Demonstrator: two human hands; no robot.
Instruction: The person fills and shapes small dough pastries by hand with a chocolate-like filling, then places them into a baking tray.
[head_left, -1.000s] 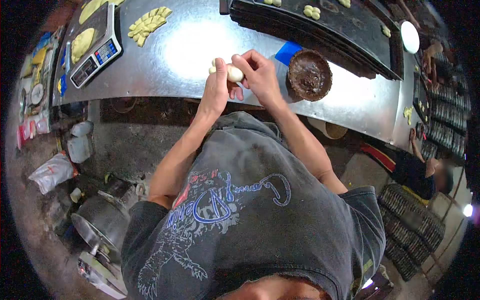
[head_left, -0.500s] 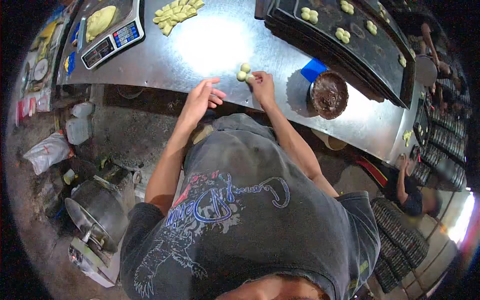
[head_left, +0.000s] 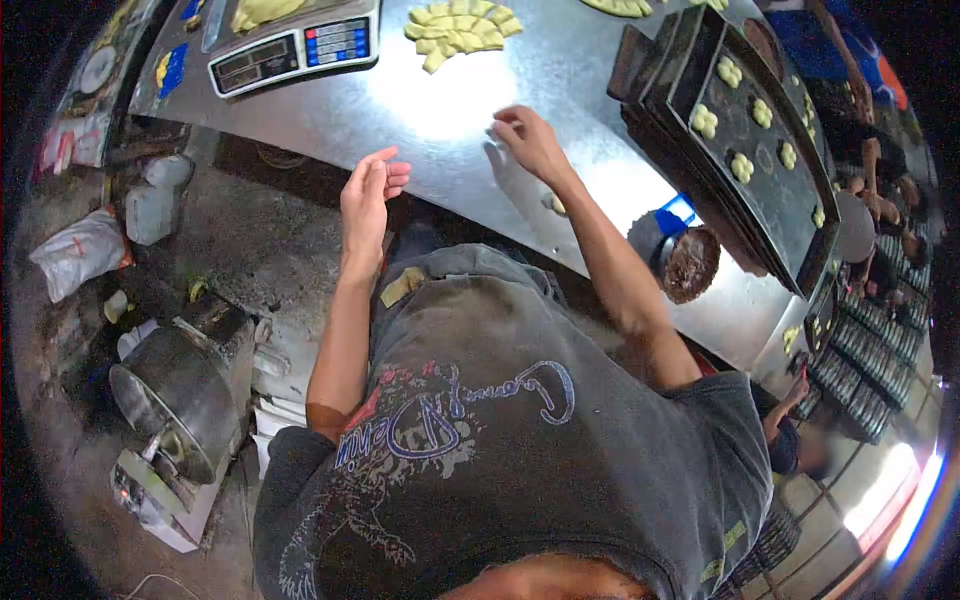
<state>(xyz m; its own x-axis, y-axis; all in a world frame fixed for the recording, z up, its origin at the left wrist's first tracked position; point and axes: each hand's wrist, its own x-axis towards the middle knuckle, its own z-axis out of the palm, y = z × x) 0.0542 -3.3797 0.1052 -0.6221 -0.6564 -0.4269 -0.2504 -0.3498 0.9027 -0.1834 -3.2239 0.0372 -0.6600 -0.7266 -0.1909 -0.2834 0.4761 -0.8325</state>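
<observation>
My right hand (head_left: 530,143) hovers above the metal table, its fingers loosely bent and slightly apart, and I see nothing between them. Behind its wrist a pale dough ball (head_left: 557,204) rests on the tabletop, partly covered by my forearm. My left hand (head_left: 372,190) is open beyond the table's front edge, palm turned inward, fingers a little curved and holding nothing. A flat heap of cut yellow dough pieces (head_left: 462,32) lies farther back, beyond my right hand.
A digital scale (head_left: 300,50) carries a dough slab at the back left. On the right are a bowl of brown filling (head_left: 688,265), a blue object (head_left: 680,208) and stacked dark trays (head_left: 735,140) with dough-ball clusters. A mixer bowl (head_left: 170,400) stands lower left; other people are at far right.
The camera view has turned, shifting the table contents rightward. My right hand has left the dough-ball cluster and moved toward the cut pieces. My left hand has drawn away from the table.
</observation>
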